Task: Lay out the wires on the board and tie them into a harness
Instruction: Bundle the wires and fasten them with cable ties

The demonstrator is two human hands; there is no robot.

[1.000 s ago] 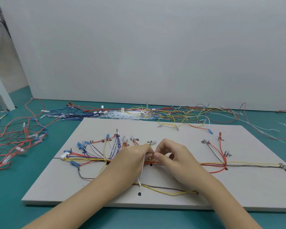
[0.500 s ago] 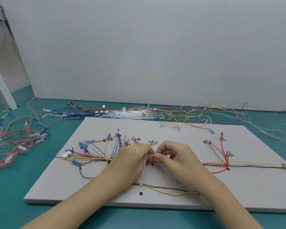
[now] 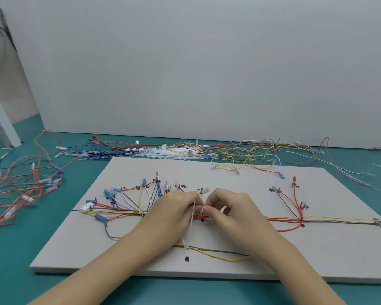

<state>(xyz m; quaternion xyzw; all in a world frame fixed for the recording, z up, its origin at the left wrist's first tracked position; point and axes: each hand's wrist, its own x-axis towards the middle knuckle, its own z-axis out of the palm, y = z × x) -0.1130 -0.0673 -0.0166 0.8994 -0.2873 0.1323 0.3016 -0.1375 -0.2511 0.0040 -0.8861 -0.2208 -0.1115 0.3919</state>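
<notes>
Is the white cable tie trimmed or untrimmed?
Untrimmed: the cable tie has a long tail running from the left hand toward the board's near edge.

Bare board (image 3: 317,256) right; wires (image 3: 128,208) left

A teal desk (image 3: 13,249) carries everything and runs to the left and right edges of the view. Behind it stands a plain pale grey wall (image 3: 207,62), meeting the desk top in a straight line. At the far left a white slanted post (image 3: 2,126) comes down onto the desk, its foot resting near the corner. Beyond the post a second wall panel (image 3: 0,51) of a warmer grey shows a dark, thin line running slantwise down its upper part; what that line is cannot be told
</notes>
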